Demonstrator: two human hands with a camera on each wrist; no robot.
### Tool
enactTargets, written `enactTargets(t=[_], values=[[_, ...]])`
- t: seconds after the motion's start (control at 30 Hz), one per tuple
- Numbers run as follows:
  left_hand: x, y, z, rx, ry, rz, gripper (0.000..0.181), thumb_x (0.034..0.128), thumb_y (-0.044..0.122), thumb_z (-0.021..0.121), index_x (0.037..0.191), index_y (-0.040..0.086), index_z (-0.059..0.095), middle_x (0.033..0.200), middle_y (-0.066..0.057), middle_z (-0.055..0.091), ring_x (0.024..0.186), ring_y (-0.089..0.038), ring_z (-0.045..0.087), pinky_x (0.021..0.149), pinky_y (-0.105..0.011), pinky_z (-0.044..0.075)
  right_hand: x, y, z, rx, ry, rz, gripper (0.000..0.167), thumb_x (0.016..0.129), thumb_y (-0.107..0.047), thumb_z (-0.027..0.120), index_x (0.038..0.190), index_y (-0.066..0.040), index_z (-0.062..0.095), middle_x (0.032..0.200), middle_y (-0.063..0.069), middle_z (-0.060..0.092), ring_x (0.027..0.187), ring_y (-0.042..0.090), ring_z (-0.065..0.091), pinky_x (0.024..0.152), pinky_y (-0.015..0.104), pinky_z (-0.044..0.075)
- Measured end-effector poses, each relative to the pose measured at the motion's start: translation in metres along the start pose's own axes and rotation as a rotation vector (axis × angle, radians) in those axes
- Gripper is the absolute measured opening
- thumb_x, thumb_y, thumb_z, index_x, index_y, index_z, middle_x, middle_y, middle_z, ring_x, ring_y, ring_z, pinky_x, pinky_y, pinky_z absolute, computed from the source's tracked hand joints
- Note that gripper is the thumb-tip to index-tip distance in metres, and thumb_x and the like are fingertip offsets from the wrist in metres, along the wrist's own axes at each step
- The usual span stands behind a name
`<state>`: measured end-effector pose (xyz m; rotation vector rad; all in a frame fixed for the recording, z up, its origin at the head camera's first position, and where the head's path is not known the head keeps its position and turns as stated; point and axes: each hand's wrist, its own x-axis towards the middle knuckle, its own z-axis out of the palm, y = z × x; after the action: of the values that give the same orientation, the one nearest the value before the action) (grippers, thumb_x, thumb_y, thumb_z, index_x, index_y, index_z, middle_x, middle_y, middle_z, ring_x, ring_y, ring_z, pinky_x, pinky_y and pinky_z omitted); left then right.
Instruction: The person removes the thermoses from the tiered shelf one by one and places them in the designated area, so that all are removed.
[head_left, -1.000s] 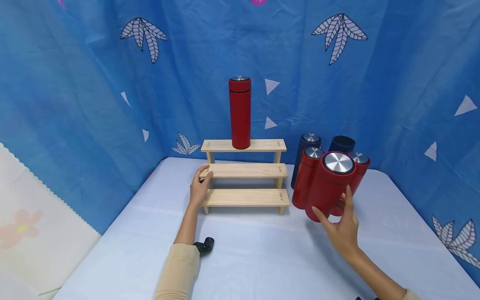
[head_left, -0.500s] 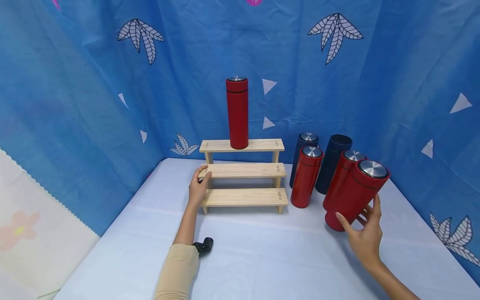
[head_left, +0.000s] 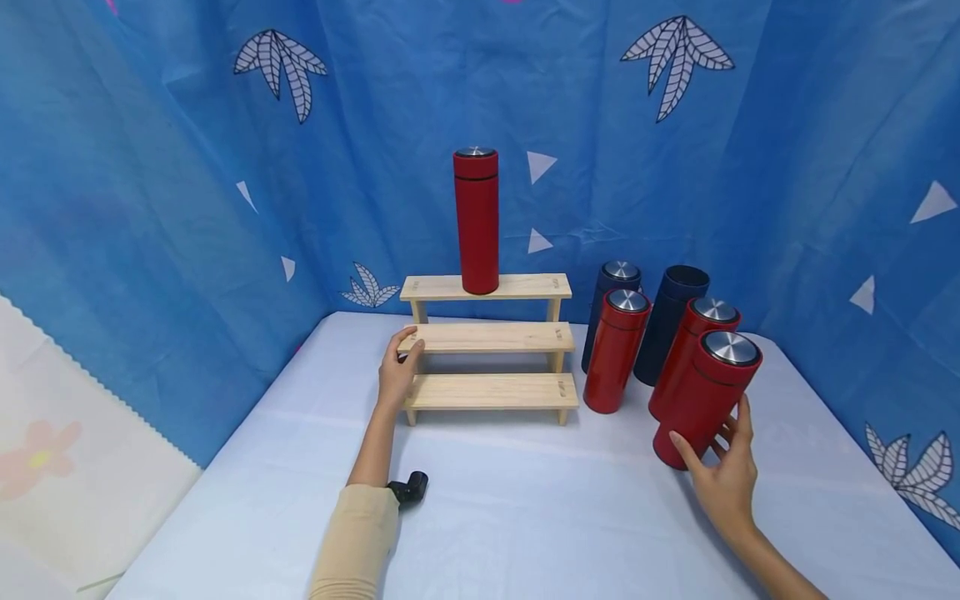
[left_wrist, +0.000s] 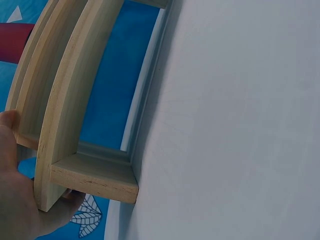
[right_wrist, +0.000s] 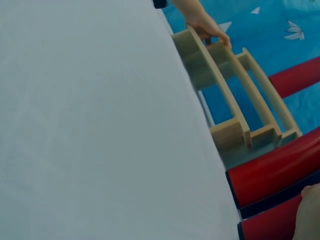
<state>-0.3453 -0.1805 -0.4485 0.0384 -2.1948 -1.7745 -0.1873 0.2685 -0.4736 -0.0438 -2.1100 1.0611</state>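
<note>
My right hand (head_left: 723,483) grips a red thermos flask (head_left: 705,408) with a silver-topped lid, thumb on the near side, at the front of the flask group. The flask leans a little to the right; I cannot tell whether its base touches the table. Just behind it stands another red thermos (head_left: 686,350), partly hidden. My left hand (head_left: 396,371) pinches the left end of the middle board of a three-step wooden stand (head_left: 487,337). In the left wrist view that hand (left_wrist: 20,195) curls around the board's end. One tall red thermos (head_left: 477,221) stands upright on the top board.
Right of the stand, a red thermos (head_left: 617,354) is upright, with a dark blue one (head_left: 600,308) behind it. A second dark blue flask (head_left: 667,329) stands farther right. A white cloth covers the table (head_left: 525,508); a blue patterned curtain (head_left: 570,108) hangs behind.
My right hand has carried the red thermos to the right and lower, in front of the other flasks. Its tilt has eased over the last half second. My left hand keeps its place on the stand.
</note>
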Motion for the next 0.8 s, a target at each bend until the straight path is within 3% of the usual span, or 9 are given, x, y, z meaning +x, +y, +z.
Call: enactTargets(t=[0.43,0.57,0.67,0.8], values=[[0.001,0.0,0.0,0.003,-0.014,0.013,0.052,0.084,0.059,0.055,0.129,0.035,0.048,0.139,0.003,0.04,0.102,-0.024,0.05,0.081,-0.04,0.041,0.002,0.001,-0.001,-0.008,0.013,-0.004,0.109,0.069,-0.001,0.079,0.149,-0.029,0.01,0.139,0.012,0.038,0.115,0.03,0.044,0.083,0.007,0.035],[0.001,0.0,0.0,0.006,-0.014,0.016,0.051,0.0843,0.058,0.055,0.129,0.034,0.048,0.14,0.004,0.039,0.106,-0.024,0.049,0.085,-0.041,0.041,0.001,-0.004,-0.003,-0.013,0.028,-0.038,0.107,0.069,0.002,0.078,0.149,-0.025,0.012,0.141,0.012,0.035,0.119,0.024,0.042,0.086,0.007,0.033],[0.0,0.0,0.0,0.0,-0.015,0.017,0.05,0.0846,0.058,0.055,0.128,0.034,0.049,0.141,0.004,0.039,0.107,-0.025,0.049,0.085,-0.042,0.041,0.004,-0.012,-0.006,-0.012,0.062,-0.136,0.094,0.075,-0.005,0.074,0.148,-0.016,0.016,0.143,0.012,0.031,0.126,0.018,0.033,0.094,0.015,0.031],[0.0,-0.001,0.0,0.001,-0.016,0.016,0.05,0.0842,0.058,0.054,0.128,0.035,0.048,0.141,0.005,0.038,0.109,-0.024,0.049,0.086,-0.041,0.041,0.018,-0.036,-0.009,-0.006,0.214,-0.389,0.074,0.084,-0.031,0.064,0.14,0.001,0.026,0.139,0.019,0.032,0.126,0.027,0.028,0.099,0.038,0.027]])
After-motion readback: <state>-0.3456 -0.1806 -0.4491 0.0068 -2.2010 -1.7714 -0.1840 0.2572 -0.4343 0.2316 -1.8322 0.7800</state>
